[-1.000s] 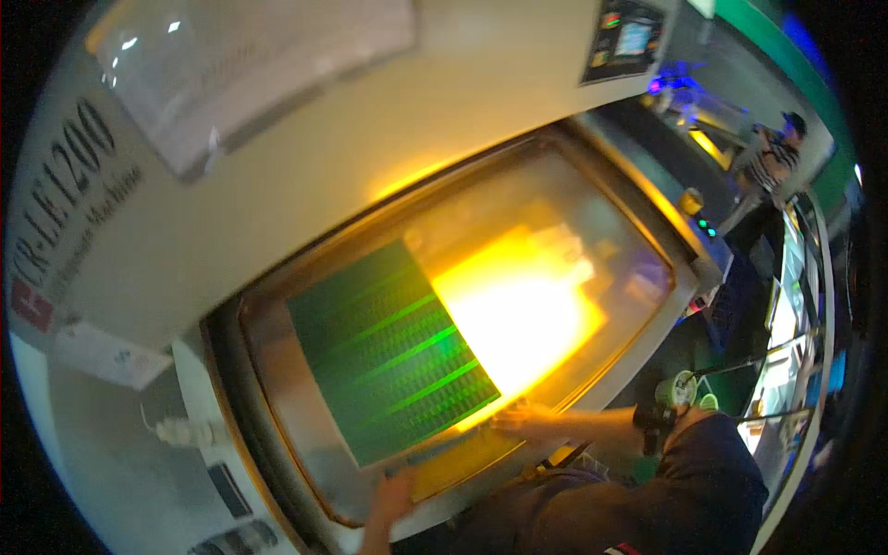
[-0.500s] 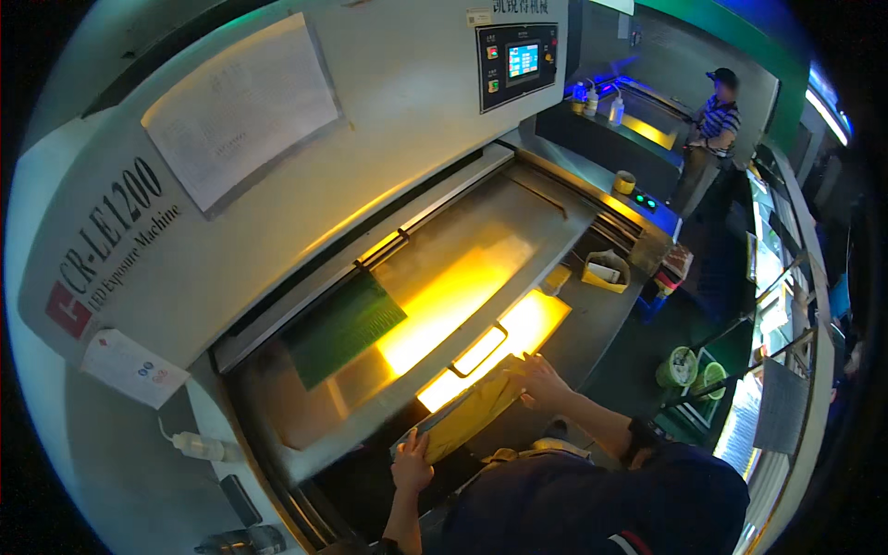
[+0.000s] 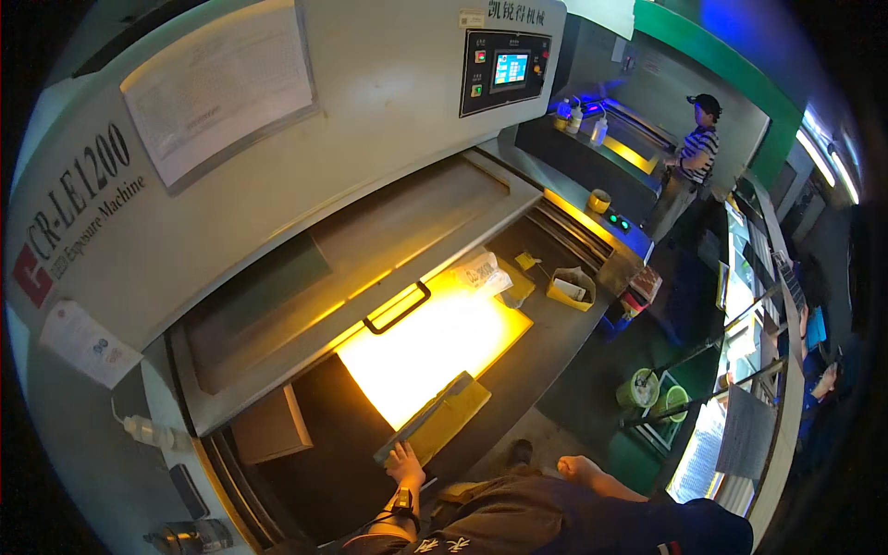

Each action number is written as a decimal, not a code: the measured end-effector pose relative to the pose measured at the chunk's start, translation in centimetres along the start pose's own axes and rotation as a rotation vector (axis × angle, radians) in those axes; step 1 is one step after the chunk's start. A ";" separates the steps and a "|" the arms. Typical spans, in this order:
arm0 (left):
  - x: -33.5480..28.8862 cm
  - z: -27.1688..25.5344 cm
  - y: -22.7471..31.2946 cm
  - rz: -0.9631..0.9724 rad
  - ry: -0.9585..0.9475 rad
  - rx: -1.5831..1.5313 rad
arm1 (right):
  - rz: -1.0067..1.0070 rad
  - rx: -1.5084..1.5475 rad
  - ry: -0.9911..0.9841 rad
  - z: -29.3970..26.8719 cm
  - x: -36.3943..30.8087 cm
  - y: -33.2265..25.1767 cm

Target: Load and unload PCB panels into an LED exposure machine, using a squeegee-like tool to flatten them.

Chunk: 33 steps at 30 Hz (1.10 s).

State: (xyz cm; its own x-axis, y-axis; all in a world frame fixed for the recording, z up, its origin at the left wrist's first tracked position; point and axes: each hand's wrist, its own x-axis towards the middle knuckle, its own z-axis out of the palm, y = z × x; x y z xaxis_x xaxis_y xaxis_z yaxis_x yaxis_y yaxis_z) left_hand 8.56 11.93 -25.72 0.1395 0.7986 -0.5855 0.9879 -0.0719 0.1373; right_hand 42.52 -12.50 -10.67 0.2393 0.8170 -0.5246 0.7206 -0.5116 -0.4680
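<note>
A yellow board [image 3: 453,421] with a dark strip along its far edge lies at the near edge of a brightly lit panel [image 3: 435,342]. My left hand [image 3: 404,464] rests on the board's left end, its fingers stretched out over the edge. Off to the right, away from the board, my right hand [image 3: 578,470] hovers near my body. Its fingers look curled in, and the inside of that hand is hidden. Beyond the lit panel is a framed glass cover [image 3: 370,250] with a black handle [image 3: 400,310]. A dark sheet [image 3: 268,287] shows dimly through it.
A crumpled clear bag [image 3: 481,273] and a yellow box [image 3: 571,289] sit right of the panel. A flat brown piece [image 3: 271,427] lies at left. Green buckets [image 3: 638,388] stand on the floor. Farther off, a person [image 3: 696,153] stands at another machine.
The framed cover has slid back toward the machine, uncovering more of the lit panel. My right hand has left the board; my left hand stays on it. The board lies lower, nearer the left.
</note>
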 end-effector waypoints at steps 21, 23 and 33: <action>-9.5 -3.7 22.3 -0.073 0.468 -3.145 | -0.571 0.122 -0.400 -13.1 11.1 9.5; -14.1 -5.9 25.0 -0.285 0.398 -3.092 | -0.567 -0.010 -0.589 -12.6 10.7 10.5; -28.4 -17.3 28.8 0.002 0.603 -2.958 | -0.669 -0.255 -0.728 -8.8 14.9 15.3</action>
State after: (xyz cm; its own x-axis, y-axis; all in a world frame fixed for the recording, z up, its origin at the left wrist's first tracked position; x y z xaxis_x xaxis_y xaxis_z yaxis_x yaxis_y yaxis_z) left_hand 31.87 -2.55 8.67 -0.2586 0.7786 -0.5717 -0.9644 -0.1742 0.1990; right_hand 62.84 -5.84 -19.42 -0.6555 0.5108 -0.5563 0.6989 0.1313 -0.7030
